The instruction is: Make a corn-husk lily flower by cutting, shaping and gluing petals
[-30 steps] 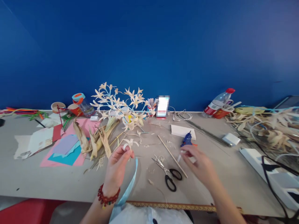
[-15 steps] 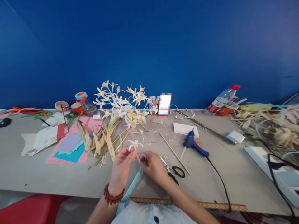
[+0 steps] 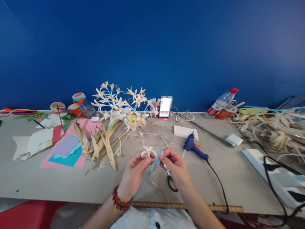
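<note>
Between the thumb and fingers of my left hand [image 3: 137, 168] is a small white flower [image 3: 148, 151], its petals spreading above the fingertips. My right hand [image 3: 173, 163] pinches a light blue strip [image 3: 155, 163], which runs down and left beside the flower's base. The two hands are close together but apart over the table. Black-handled scissors [image 3: 171, 182] lie partly hidden under my right hand. Behind the hands stands a bunch of pale flowers [image 3: 122, 105] on light blue stems.
A blue glue gun [image 3: 195, 147] with a black cord lies right of my hands. Dried husks [image 3: 108, 146] and coloured paper [image 3: 65, 156] are at left. A power strip [image 3: 269, 178], a bottle [image 3: 220, 103] and a husk pile [image 3: 276, 124] are at right.
Both hands have shifted right. My right hand has risen and turned, lifting the blue strip beside the flower. It now covers much of the scissors and the wooden stick.
</note>
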### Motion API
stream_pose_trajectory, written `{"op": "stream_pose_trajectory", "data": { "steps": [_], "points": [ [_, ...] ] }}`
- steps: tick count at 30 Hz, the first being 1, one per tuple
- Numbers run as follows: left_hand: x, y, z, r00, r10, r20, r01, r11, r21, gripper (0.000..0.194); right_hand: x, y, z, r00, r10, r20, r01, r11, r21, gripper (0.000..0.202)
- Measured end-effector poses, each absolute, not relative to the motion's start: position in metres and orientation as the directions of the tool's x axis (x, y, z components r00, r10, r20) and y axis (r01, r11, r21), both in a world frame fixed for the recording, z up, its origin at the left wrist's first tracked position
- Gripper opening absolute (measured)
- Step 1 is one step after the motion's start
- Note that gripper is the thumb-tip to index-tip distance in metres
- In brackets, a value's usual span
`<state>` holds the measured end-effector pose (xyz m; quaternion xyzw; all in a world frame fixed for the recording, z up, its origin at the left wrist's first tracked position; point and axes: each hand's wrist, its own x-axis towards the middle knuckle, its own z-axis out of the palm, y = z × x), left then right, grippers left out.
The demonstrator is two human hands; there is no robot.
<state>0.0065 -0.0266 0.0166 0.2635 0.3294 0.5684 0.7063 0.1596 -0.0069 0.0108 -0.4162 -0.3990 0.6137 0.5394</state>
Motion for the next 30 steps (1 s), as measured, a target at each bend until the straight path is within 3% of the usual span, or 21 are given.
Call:
{"op": "stream_pose_trajectory", "data": {
  "steps": [4, 8, 12, 18, 25, 30],
  "points": [
    [0.021, -0.023, 0.013, 0.182, 0.96, -0.214, -0.705, 0.279, 0.652, 0.009, 0.157, -0.012, 0.015, 0.028, 0.997, 0.074, -0.31, 0.079, -0.947, 0.025],
    [0.027, -0.02, 0.013, 0.202, 0.954, -0.219, -0.758, 0.294, 0.582, 0.01, 0.156, -0.015, 0.015, 0.004, 0.991, 0.132, -0.328, 0.126, -0.936, 0.02],
    [0.026, -0.017, 0.017, 0.263, 0.937, -0.231, -0.774, 0.348, 0.528, 0.011, 0.157, -0.014, 0.009, -0.062, 0.993, 0.096, -0.406, 0.063, -0.912, 0.014],
    [0.024, -0.016, 0.017, 0.299, 0.918, -0.259, -0.779, 0.392, 0.49, 0.006, 0.154, -0.011, 0.013, -0.096, 0.993, 0.071, -0.369, 0.03, -0.929, 0.01],
    [0.027, -0.016, 0.02, 0.261, 0.93, -0.259, -0.769, 0.362, 0.527, 0.011, 0.151, -0.011, 0.021, -0.12, 0.993, 0.004, -0.46, -0.052, -0.886, 0.015],
    [0.025, -0.016, 0.024, 0.23, 0.935, -0.271, -0.751, 0.347, 0.561, 0.014, 0.155, -0.009, 0.019, -0.081, 0.997, 0.018, -0.452, -0.021, -0.892, 0.019]
  ]
}}
